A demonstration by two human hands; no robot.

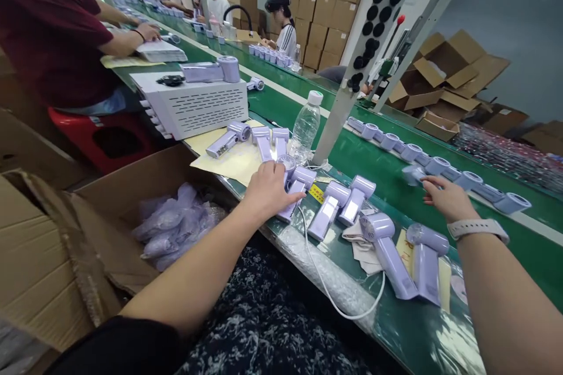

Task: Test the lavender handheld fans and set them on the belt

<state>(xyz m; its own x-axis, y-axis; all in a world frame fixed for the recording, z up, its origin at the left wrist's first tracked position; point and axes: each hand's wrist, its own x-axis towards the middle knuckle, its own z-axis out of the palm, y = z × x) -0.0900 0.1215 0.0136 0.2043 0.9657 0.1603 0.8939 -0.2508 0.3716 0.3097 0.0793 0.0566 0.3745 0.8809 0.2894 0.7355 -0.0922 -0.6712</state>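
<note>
My left hand [268,190] is closed over a lavender handheld fan [288,165] at the bench edge, its fingers partly hiding it. Another fan [302,177] lies right against my thumb. My right hand [448,202], with a pale watch band at the wrist, reaches over the green conveyor belt [352,155]. Its fingertips pinch a lavender fan [412,174], which is blurred and partly hidden. Between my hands, several fans lie on the bench, among them one fan [324,217] beside a white cable [314,275] and one fan [428,263] nearer my right forearm.
A row of fan pieces [437,165] lies along the belt. A water bottle [307,126] stands by a metal post [343,99]. A white vented box [193,102] sits at the left. Below it, a carton [132,187] holds bagged parts. Co-workers sit along the line.
</note>
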